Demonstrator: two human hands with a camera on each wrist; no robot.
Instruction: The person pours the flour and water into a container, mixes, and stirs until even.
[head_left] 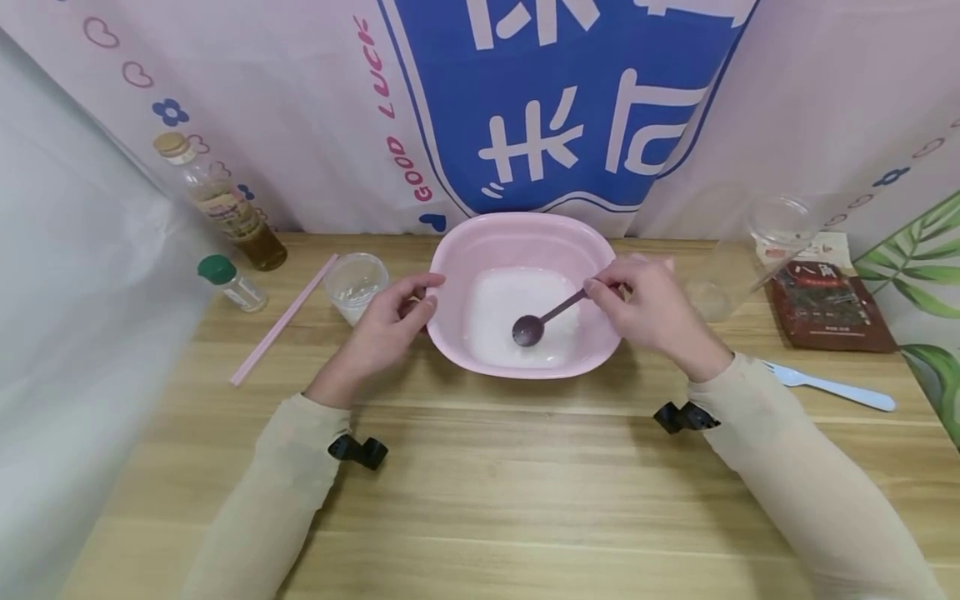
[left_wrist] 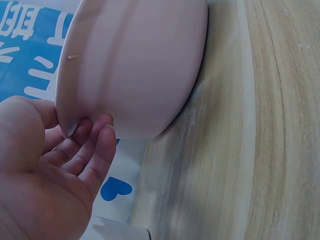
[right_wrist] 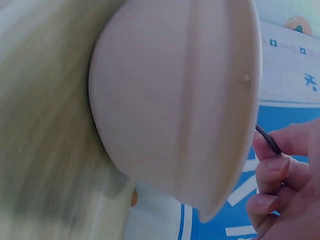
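Observation:
A pink plastic basin (head_left: pixel 522 223) stands on the wooden table, with a smooth white substance (head_left: pixel 491 321) spread over its bottom. At its left side my left hand (head_left: pixel 386 325) grips the rim; in the left wrist view the fingers (left_wrist: pixel 102 150) curl under the lip. My right hand (head_left: pixel 648 304) pinches the handle of a dark brown measuring spoon (head_left: pixel 528 331) over the right rim. The spoon's round bowl is down at the white substance. The right wrist view shows the handle's end (right_wrist: pixel 269 140) between thumb and fingers, while the basin wall hides the spoon's bowl.
Left of the basin are a clear cup (head_left: pixel 356 279), pink chopsticks (head_left: pixel 283 321), a green-capped shaker (head_left: pixel 232 283) and a corked bottle (head_left: pixel 232 212). To the right are a clear container (head_left: pixel 750 258), a red-brown packet (head_left: pixel 825 304) and a light blue fork (head_left: pixel 836 385). A printed curtain hangs behind.

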